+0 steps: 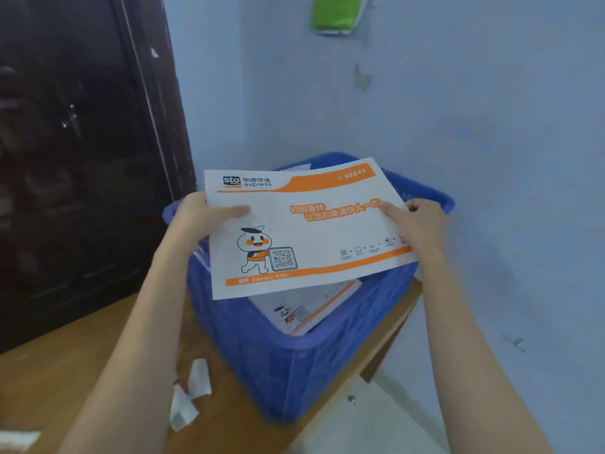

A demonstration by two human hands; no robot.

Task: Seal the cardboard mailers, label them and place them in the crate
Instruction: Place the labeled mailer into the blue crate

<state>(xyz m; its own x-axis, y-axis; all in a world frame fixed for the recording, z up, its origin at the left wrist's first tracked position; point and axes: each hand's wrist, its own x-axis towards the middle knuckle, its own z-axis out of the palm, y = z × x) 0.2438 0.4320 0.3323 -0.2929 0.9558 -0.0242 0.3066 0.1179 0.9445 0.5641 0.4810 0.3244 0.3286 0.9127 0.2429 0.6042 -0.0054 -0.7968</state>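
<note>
A white and orange cardboard mailer with a cartoon figure and a QR code is held flat above the blue plastic crate. My left hand grips its left edge, thumb on top. On the right edge, my right hand pinches it with the thumb across the printed face. Inside the crate lies another mailer of the same print, partly hidden under the held one.
The crate stands at the far right corner of a wooden table, against a pale blue wall. White paper strips lie on the table left of the crate. A dark door is at the left; a green object hangs on the wall.
</note>
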